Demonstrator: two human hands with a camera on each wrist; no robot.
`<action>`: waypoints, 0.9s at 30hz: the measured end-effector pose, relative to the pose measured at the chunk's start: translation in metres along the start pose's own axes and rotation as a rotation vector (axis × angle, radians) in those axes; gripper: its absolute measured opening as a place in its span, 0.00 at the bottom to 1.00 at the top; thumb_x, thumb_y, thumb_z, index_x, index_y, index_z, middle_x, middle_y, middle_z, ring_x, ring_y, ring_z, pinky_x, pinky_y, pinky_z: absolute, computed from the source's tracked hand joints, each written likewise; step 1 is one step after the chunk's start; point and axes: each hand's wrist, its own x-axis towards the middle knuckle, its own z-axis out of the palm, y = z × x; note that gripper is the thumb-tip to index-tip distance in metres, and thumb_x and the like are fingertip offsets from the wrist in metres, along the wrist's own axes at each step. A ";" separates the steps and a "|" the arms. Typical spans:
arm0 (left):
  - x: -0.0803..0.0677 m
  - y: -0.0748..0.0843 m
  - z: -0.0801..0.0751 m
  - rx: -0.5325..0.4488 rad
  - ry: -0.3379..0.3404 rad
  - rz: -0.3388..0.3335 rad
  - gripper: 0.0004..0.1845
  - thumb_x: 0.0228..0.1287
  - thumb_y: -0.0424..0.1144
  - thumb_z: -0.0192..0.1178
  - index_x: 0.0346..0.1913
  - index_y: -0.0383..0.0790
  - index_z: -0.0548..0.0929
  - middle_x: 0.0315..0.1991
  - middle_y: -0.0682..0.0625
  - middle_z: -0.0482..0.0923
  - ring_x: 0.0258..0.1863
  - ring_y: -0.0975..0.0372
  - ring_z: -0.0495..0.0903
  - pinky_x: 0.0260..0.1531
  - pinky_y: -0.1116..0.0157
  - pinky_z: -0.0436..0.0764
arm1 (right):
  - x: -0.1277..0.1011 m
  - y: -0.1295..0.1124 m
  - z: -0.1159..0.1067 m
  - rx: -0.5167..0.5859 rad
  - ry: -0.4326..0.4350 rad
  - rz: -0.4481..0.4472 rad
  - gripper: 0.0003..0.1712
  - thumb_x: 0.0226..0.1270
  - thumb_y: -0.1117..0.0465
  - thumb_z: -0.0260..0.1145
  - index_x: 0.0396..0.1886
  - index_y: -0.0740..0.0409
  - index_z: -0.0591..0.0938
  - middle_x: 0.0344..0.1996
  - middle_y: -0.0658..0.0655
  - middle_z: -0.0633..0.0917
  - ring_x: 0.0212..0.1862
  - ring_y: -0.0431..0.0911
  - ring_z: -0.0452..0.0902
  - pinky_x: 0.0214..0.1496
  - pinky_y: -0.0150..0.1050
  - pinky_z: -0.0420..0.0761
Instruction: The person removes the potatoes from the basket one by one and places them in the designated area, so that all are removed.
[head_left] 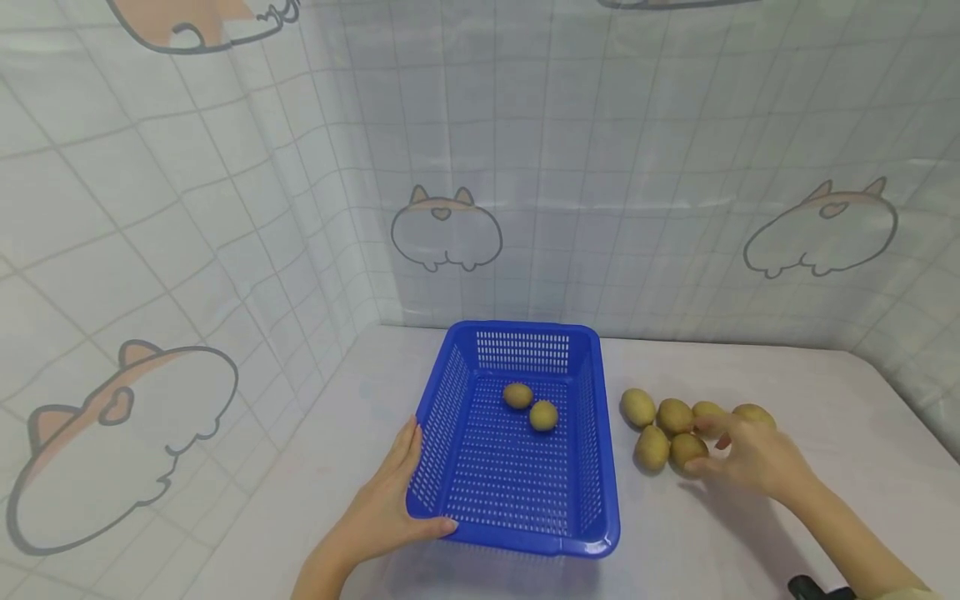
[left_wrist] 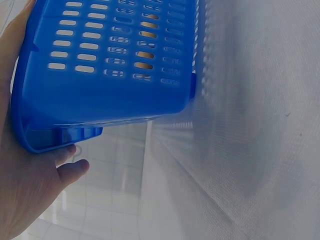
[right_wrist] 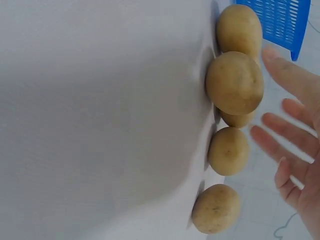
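Observation:
A blue plastic basket (head_left: 517, 537) with slotted walls stands on the white table, with two potatoes (head_left: 517, 396) lying inside. My left hand (head_left: 386, 500) rests against its near left corner, thumb along the front rim and straight fingers on the left side. In the left wrist view the basket wall (left_wrist: 110, 95) fills the upper left beside that hand (left_wrist: 30, 180). To the right of the basket, several potatoes (head_left: 652, 450) lie in a loose group. Over them hovers my right hand (head_left: 757, 458), thumb and fingers spread around a near potato (right_wrist: 235, 82); the right wrist view shows a gap.
A white cloth wall (head_left: 622, 250) with a grid and cartoon animals rises behind the table and on the left. At the lower right edge lies a black object (head_left: 810, 587), partly cut off, beside the right forearm.

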 end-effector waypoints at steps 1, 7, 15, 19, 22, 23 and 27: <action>0.000 0.000 0.000 -0.001 0.000 0.000 0.69 0.45 0.67 0.69 0.76 0.34 0.38 0.77 0.45 0.28 0.74 0.48 0.39 0.65 0.40 0.57 | 0.001 0.001 0.000 -0.002 0.041 -0.047 0.37 0.37 0.40 0.80 0.47 0.54 0.83 0.29 0.50 0.83 0.31 0.44 0.77 0.23 0.38 0.74; 0.000 0.000 0.000 -0.003 0.000 0.000 0.69 0.45 0.68 0.68 0.76 0.34 0.38 0.77 0.45 0.28 0.74 0.48 0.39 0.64 0.40 0.57 | 0.008 -0.002 -0.001 0.031 0.271 -0.317 0.41 0.28 0.57 0.85 0.50 0.59 0.82 0.31 0.50 0.86 0.29 0.40 0.79 0.31 0.38 0.78; 0.000 0.000 0.000 -0.004 0.001 -0.002 0.69 0.45 0.66 0.69 0.76 0.34 0.37 0.77 0.45 0.28 0.74 0.48 0.39 0.64 0.40 0.57 | 0.018 -0.020 -0.011 0.097 0.392 -0.410 0.41 0.41 0.47 0.81 0.57 0.58 0.80 0.43 0.51 0.86 0.34 0.37 0.81 0.35 0.24 0.76; 0.000 0.001 0.000 -0.006 0.003 -0.005 0.69 0.44 0.65 0.70 0.76 0.34 0.38 0.77 0.45 0.28 0.74 0.48 0.39 0.64 0.40 0.58 | 0.025 -0.034 -0.020 0.118 0.438 -0.448 0.40 0.53 0.35 0.70 0.57 0.58 0.80 0.46 0.50 0.85 0.36 0.36 0.80 0.33 0.25 0.76; 0.000 0.001 0.000 -0.009 0.003 -0.005 0.69 0.45 0.65 0.70 0.76 0.34 0.38 0.77 0.45 0.28 0.74 0.48 0.39 0.64 0.40 0.57 | 0.030 -0.046 -0.028 0.117 0.466 -0.472 0.40 0.56 0.32 0.63 0.57 0.57 0.81 0.45 0.49 0.85 0.36 0.36 0.81 0.34 0.26 0.76; 0.000 0.002 0.000 -0.009 0.003 -0.004 0.68 0.45 0.65 0.70 0.76 0.34 0.38 0.77 0.45 0.28 0.74 0.48 0.39 0.64 0.40 0.57 | 0.032 -0.050 -0.031 0.121 0.472 -0.484 0.40 0.56 0.32 0.64 0.57 0.57 0.81 0.45 0.49 0.85 0.37 0.37 0.81 0.34 0.26 0.76; 0.000 0.002 0.000 -0.010 -0.001 -0.004 0.69 0.45 0.66 0.69 0.76 0.33 0.38 0.77 0.45 0.28 0.74 0.48 0.39 0.64 0.40 0.57 | 0.038 -0.065 -0.041 0.140 0.471 -0.499 0.40 0.57 0.33 0.64 0.58 0.57 0.80 0.46 0.49 0.85 0.38 0.38 0.82 0.38 0.25 0.76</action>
